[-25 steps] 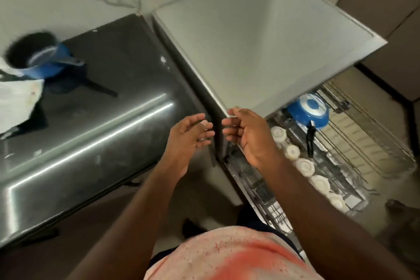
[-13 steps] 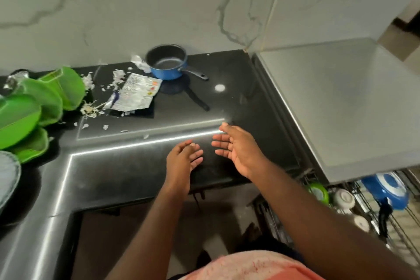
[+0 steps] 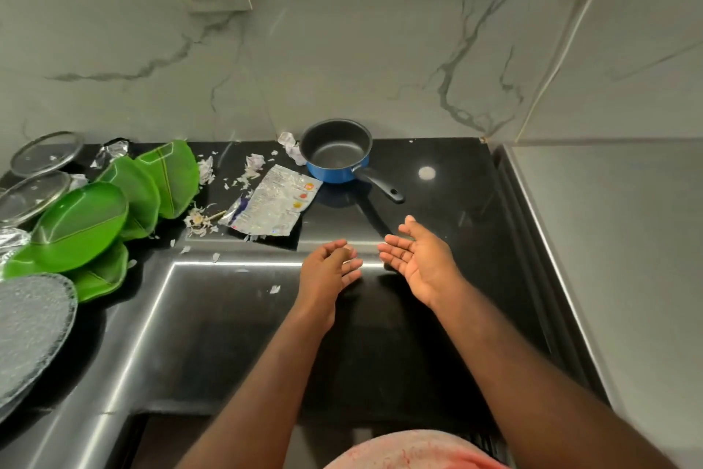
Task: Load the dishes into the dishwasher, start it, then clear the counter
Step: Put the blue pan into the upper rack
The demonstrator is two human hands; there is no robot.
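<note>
The left hand hovers over the dark worktop, fingers loosely bent and empty. Just beside it, the right hand is turned palm-up with straight fingers, also empty. Beyond them the blue saucepan stands upright with its handle angled toward the right hand, and a foil wrapper lies just beside it. Further left, green leaf-shaped plates overlap in a leaning pile near glass lids. The dishwasher's racks are out of view. Pulling one plate from the pile could slide the others into the lids, and loose paper scraps could ride along into the wash.
</note>
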